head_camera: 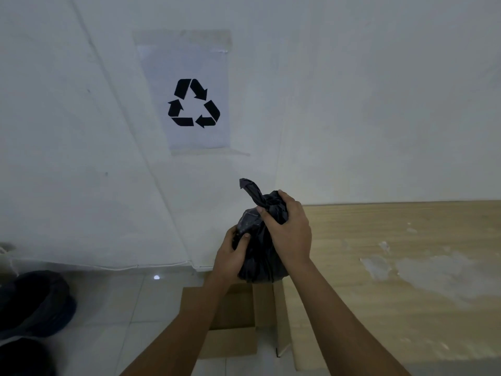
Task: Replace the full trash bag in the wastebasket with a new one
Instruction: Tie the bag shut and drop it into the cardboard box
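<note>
A full black trash bag [259, 256], knotted at the top with a twisted tail sticking up, is held in the air in front of a white wall. My left hand [230, 253] grips its left side. My right hand [290, 229] wraps over its top right, just below the knot. The bag hangs above an open cardboard box [238, 337] on the floor. At the far left edge, a dark round wastebasket [35, 302] lined with black plastic stands on the tiles.
A wooden table top [401, 267] with pale scuffed patches spreads to the right, its edge beside the box. A recycling sign [193, 101] is taped to the wall. A white cable [122, 267] runs along the wall base. Another dark object [24, 356] sits bottom left.
</note>
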